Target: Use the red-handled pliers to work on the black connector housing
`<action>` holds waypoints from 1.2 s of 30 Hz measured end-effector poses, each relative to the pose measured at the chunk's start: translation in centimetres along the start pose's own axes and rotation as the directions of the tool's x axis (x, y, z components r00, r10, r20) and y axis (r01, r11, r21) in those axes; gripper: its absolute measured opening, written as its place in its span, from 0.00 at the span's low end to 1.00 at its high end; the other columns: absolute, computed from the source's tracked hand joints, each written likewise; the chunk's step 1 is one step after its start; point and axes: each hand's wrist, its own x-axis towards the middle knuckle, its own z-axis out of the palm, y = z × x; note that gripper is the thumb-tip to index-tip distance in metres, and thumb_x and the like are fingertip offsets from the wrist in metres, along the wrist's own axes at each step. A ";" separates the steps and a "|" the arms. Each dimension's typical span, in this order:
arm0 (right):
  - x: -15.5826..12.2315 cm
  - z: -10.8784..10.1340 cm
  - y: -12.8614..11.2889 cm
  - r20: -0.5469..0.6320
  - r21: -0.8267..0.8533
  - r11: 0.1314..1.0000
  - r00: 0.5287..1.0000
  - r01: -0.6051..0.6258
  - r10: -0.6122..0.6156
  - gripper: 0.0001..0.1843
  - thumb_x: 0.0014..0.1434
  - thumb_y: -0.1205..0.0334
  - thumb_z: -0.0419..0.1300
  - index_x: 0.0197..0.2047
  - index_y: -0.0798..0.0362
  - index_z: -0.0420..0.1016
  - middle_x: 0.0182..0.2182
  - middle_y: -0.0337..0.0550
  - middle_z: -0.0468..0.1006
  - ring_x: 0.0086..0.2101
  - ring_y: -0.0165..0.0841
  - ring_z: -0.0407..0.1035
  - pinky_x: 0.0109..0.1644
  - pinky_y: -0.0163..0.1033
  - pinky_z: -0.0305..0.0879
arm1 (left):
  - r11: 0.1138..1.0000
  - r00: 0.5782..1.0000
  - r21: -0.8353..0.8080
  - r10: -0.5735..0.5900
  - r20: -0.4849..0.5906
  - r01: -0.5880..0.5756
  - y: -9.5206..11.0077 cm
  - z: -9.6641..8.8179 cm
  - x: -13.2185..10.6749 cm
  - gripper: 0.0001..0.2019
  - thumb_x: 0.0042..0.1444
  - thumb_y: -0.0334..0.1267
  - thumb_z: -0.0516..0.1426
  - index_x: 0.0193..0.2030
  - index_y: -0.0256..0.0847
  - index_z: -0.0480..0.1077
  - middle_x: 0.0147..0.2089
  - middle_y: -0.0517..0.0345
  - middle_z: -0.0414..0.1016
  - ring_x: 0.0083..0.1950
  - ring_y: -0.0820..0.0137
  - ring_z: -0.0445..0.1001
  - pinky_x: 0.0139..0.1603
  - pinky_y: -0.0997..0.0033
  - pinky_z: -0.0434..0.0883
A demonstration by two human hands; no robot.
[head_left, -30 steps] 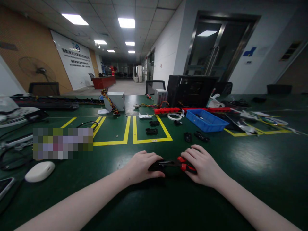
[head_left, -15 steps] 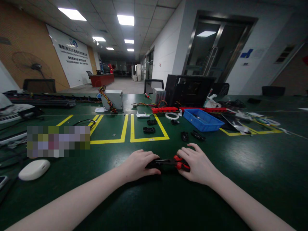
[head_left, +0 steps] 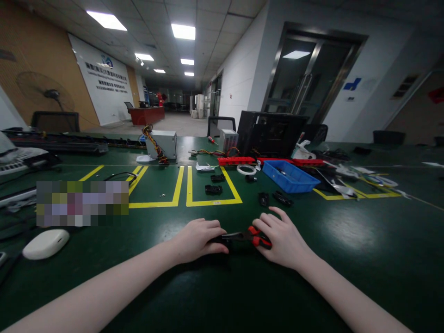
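Observation:
My right hand (head_left: 282, 236) is closed round the red-and-black handles of a pair of pliers (head_left: 255, 236). The jaws point left, toward my left hand (head_left: 199, 240). Those left fingers pinch a small black part (head_left: 218, 239), mostly hidden by the hand, and the plier tips meet it there. Both hands are low over the green table (head_left: 208, 286). Beyond them lie several black parts, one (head_left: 213, 189) inside a yellow taped box and others, such as this black piece (head_left: 282, 199), to its right.
A blue tray (head_left: 291, 178) stands at the right, before a black computer case (head_left: 272, 134). A power supply (head_left: 163, 144) with bundled wires stands at the back. At the left are a white rounded device (head_left: 46, 243) and a blurred-out patch. A white ring (head_left: 246, 170) lies near the tray.
The view has shifted slightly. The plier handles look a little closer together or turned; both hands keep their hold in nearly the same place.

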 end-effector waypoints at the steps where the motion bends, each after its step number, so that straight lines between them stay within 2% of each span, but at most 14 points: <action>1: 0.0 0.0 0.0 -0.009 -0.007 1.000 1.000 0.004 -0.004 0.13 0.51 0.59 0.61 0.41 0.51 0.71 0.35 0.43 0.75 0.38 0.38 0.70 0.62 0.53 0.50 | 1.000 1.000 -0.009 0.004 0.005 -0.004 0.0 -0.1 0.0 0.17 0.66 0.51 0.53 0.49 0.40 0.71 0.41 0.56 0.74 0.38 0.67 0.74 0.39 0.70 0.68; 4: 0.0 0.0 0.1 -0.018 -0.006 1.000 1.000 0.011 -0.012 0.13 0.52 0.59 0.60 0.41 0.52 0.72 0.35 0.43 0.74 0.37 0.37 0.70 0.62 0.53 0.51 | 1.000 1.000 -0.023 0.011 -0.005 -0.011 0.0 -0.1 0.0 0.16 0.65 0.50 0.54 0.51 0.41 0.71 0.42 0.56 0.74 0.39 0.67 0.75 0.39 0.70 0.69; 8: 0.1 0.0 0.2 0.000 0.023 1.000 1.000 0.010 -0.010 0.12 0.52 0.58 0.60 0.41 0.51 0.72 0.34 0.42 0.75 0.37 0.37 0.71 0.62 0.54 0.51 | 0.999 0.996 -0.040 0.008 -0.083 -0.011 -0.1 0.1 -0.1 0.21 0.62 0.49 0.58 0.56 0.40 0.68 0.47 0.52 0.75 0.45 0.64 0.75 0.43 0.68 0.71; 12: 0.1 -0.2 0.2 0.016 0.046 0.999 1.000 0.000 0.000 0.12 0.51 0.59 0.60 0.41 0.51 0.71 0.35 0.42 0.75 0.37 0.37 0.71 0.61 0.54 0.52 | 0.996 0.988 -0.091 0.006 -0.156 -0.020 -0.2 0.2 -0.3 0.18 0.60 0.47 0.61 0.53 0.40 0.69 0.47 0.53 0.76 0.46 0.65 0.76 0.46 0.67 0.72; 16: 0.2 -0.2 0.2 0.022 0.064 0.998 1.000 -0.008 0.007 0.13 0.51 0.59 0.60 0.41 0.50 0.70 0.35 0.42 0.76 0.38 0.37 0.71 0.61 0.55 0.52 | 0.990 0.970 -0.081 0.095 -0.223 -0.115 -0.1 0.2 -0.4 0.13 0.61 0.44 0.60 0.49 0.39 0.70 0.50 0.53 0.76 0.49 0.66 0.76 0.49 0.68 0.73; 23: 0.1 0.0 0.4 0.059 0.075 0.997 0.998 -0.019 0.014 0.12 0.50 0.60 0.60 0.40 0.51 0.70 0.35 0.43 0.76 0.38 0.37 0.71 0.60 0.54 0.52 | 0.990 0.970 -0.019 0.136 -0.202 -0.143 -0.1 0.3 -0.4 0.12 0.64 0.42 0.58 0.51 0.40 0.71 0.51 0.53 0.76 0.49 0.66 0.76 0.47 0.68 0.73; 30: 0.1 -0.1 0.4 0.004 0.067 0.998 1.000 -0.006 0.005 0.16 0.50 0.60 0.60 0.43 0.51 0.71 0.38 0.44 0.76 0.40 0.39 0.71 0.61 0.55 0.52 | 0.988 0.976 -0.071 0.119 -0.180 -0.134 -0.2 0.4 -0.3 0.13 0.64 0.43 0.57 0.53 0.42 0.72 0.50 0.53 0.77 0.46 0.67 0.77 0.44 0.70 0.73; 36: -0.5 -0.1 2.8 -0.070 0.072 0.997 0.997 -0.003 0.008 0.18 0.50 0.61 0.61 0.46 0.50 0.70 0.41 0.45 0.77 0.43 0.41 0.72 0.61 0.58 0.53 | 0.990 0.981 -0.134 0.027 -0.191 -0.053 -0.4 0.5 -0.3 0.15 0.63 0.43 0.58 0.55 0.41 0.71 0.45 0.54 0.78 0.42 0.68 0.77 0.39 0.72 0.73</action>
